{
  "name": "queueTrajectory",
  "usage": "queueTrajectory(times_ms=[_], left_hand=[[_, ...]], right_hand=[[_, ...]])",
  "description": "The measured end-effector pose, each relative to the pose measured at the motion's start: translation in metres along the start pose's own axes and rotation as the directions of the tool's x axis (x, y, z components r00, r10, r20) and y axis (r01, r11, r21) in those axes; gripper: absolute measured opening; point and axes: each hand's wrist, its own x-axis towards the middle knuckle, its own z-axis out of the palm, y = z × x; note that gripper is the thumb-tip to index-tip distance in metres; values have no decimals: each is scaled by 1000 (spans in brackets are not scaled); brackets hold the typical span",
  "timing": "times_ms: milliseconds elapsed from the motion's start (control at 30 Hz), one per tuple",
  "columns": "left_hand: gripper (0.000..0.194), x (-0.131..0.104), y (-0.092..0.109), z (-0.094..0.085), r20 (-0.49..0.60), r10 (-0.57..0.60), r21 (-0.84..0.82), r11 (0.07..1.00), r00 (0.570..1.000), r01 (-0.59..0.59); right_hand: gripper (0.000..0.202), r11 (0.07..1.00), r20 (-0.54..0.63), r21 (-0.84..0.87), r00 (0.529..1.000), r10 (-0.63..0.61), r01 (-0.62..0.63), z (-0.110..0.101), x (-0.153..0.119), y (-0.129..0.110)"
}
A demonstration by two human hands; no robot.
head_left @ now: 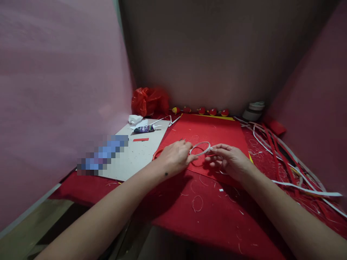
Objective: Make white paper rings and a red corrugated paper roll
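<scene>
A thin white strip bent into a loop (204, 143) is held up between my two hands over a red ribbed sheet (214, 130). My left hand (176, 155) pinches the loop's left side between thumb and fingers. On its right side, the thumb and index finger of my right hand (230, 159) grip the strip, the other fingers loosely curled. Beside my left hand a red curved piece (157, 154), perhaps a handle, shows partly; the hand hides the rest.
A glue tube (143, 129) and a red strip (141, 139) lie on a grey board (121, 162). Several small red-and-yellow figures (213, 111) line the back, near a red plastic bag (149, 101). White and red strips (287, 155) pile up at right; thread scraps litter the red cloth (189, 209).
</scene>
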Motion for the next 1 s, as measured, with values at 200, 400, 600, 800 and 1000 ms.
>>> queueTrajectory(times_ms=[200, 400, 600, 800, 1000], left_hand=[[23, 28, 13, 22, 15, 71, 55, 996, 997, -72], [20, 24, -6, 28, -8, 40, 62, 997, 999, -39], [25, 23, 0, 17, -69, 40, -521, 851, 997, -70], [26, 24, 11, 20, 128, 34, -869, 486, 991, 96], [20, 23, 9, 27, 190, 17, -901, 399, 982, 167]], right_hand=[[11, 990, -183, -101, 976, -119, 101, -5, 2, -6], [10, 981, -183, -149, 971, -152, 125, -6, 1, -11], [16, 980, -130, -197, 991, -32, 5, 4, -6, -8], [23, 974, -34, -221, 998, -56, 47, 13, -10, -5], [23, 950, -30, -311, 1000, 3, -12, 14, -10, -5]])
